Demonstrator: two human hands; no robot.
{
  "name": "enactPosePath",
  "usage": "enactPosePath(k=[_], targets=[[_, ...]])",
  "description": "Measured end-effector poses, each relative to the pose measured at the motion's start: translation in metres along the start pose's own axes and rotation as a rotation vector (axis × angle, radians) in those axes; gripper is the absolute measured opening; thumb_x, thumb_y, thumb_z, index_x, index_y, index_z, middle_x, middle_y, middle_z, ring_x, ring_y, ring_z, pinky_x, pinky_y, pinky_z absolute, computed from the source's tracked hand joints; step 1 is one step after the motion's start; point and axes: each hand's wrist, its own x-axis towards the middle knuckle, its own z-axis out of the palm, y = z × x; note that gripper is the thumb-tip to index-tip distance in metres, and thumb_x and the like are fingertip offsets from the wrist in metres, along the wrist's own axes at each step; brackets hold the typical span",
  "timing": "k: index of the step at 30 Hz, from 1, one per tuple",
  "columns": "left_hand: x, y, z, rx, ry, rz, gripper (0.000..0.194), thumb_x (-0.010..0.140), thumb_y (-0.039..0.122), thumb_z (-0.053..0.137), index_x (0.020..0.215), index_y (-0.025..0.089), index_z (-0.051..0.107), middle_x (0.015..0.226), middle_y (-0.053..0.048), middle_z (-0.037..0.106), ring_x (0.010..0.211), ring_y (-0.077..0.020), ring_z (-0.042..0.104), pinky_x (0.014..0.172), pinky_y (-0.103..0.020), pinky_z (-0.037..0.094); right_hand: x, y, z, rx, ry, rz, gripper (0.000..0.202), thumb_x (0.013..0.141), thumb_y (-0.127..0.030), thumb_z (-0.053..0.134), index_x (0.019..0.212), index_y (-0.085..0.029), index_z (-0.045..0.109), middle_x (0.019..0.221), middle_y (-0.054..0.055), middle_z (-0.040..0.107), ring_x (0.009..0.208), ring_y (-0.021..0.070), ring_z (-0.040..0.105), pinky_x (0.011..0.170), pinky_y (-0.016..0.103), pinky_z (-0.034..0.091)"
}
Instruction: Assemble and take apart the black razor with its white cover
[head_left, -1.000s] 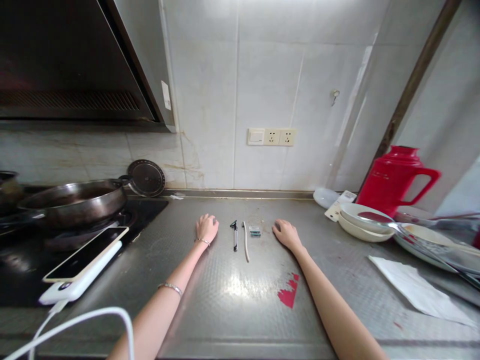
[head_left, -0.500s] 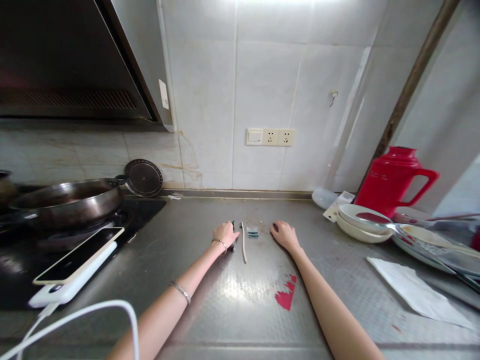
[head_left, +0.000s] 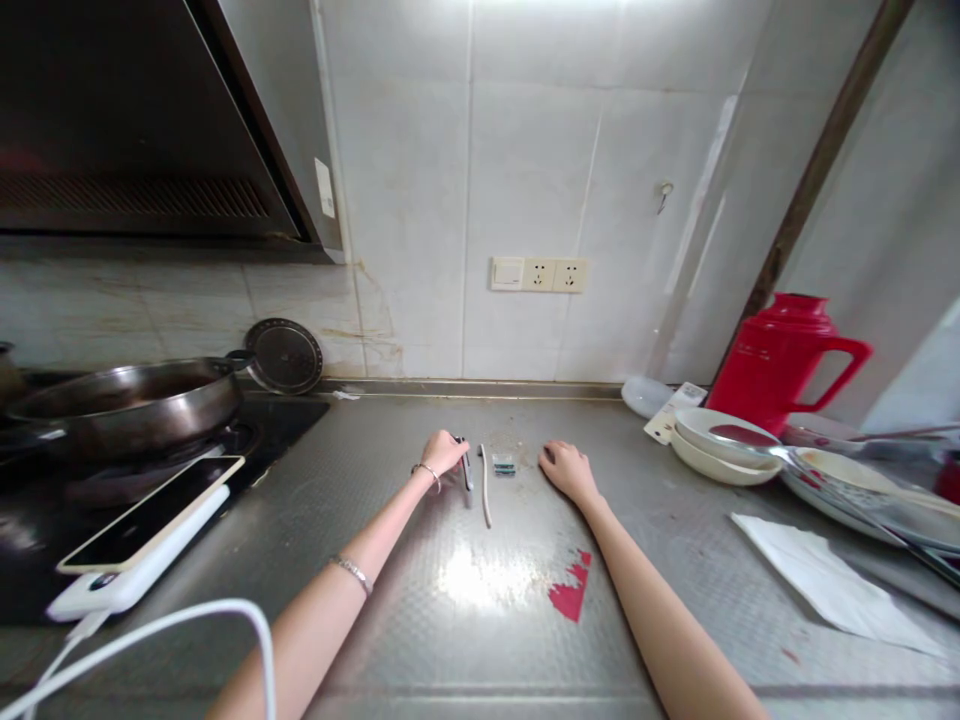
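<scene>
My left hand (head_left: 445, 452) is pinched around the upper end of a slim dark stick (head_left: 468, 472), which slants down toward me just above or against the steel counter. Its exact kind is too small to make out. Just right of it lies a thin whitish stick (head_left: 486, 490) with a bent dark-tipped top end. Beside that is a small clear case (head_left: 504, 466) with dark teal strips inside. My right hand (head_left: 568, 468) rests on the counter to the right of the case, fingers loosely curled in, with nothing seen in them.
A torn red patch (head_left: 571, 590) marks the steel counter (head_left: 420, 630). At left are a pan (head_left: 135, 400), a phone (head_left: 150, 515) on a white power bank and a white cable (head_left: 225, 607). Bowls (head_left: 724, 465), a red thermos (head_left: 772, 350) and a white tissue (head_left: 825, 585) occupy the right.
My left hand has shifted slightly left and up, and more of the dark stick shows below its fingers. My right hand stays where it was.
</scene>
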Motion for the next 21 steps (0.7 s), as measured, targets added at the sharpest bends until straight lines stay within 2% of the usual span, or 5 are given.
enactPosePath(k=[5,9,13,21], targets=[[0.0,-0.002,-0.004,-0.362,-0.139,-0.127,0.022,0.08,0.028,0.043,0.066,0.014,0.05,0.061,-0.008,0.065,0.055,-0.0128,0.062,0.054,-0.023,0.05,0.0,0.0,0.001,0.002,-0.008,0.001,0.031,0.085,-0.033,0.038,0.101,-0.02,0.062,0.11,0.01,0.062,0.104,0.0229,0.052,0.083,0.031,0.035],[0.001,-0.005,-0.004,-0.648,-0.184,-0.278,0.019,0.082,0.025,0.04,0.066,0.015,0.043,0.054,-0.001,0.056,0.037,-0.0045,0.046,0.042,-0.016,0.042,0.0,0.001,0.001,0.001,0.002,0.0,0.032,0.084,-0.033,0.038,0.099,-0.019,0.062,0.109,0.009,0.062,0.103,0.0236,0.052,0.082,0.032,0.036],[0.004,-0.008,-0.009,-0.684,-0.254,-0.346,0.024,0.085,0.024,0.031,0.064,0.016,0.039,0.049,0.003,0.046,0.03,-0.0003,0.027,0.03,-0.01,0.022,0.0,0.001,0.001,0.007,-0.004,0.009,0.032,0.084,-0.034,0.038,0.1,-0.019,0.062,0.109,0.01,0.062,0.103,0.0235,0.052,0.082,0.032,0.036],[0.023,-0.018,-0.026,-0.636,-0.39,-0.45,0.024,0.088,0.025,0.027,0.072,0.015,0.043,0.044,0.006,0.036,0.027,-0.0016,0.021,0.027,-0.011,0.014,0.0,-0.001,-0.001,0.012,-0.02,0.014,0.033,0.084,-0.034,0.039,0.101,-0.019,0.062,0.112,0.01,0.061,0.105,0.0233,0.051,0.083,0.032,0.035]])
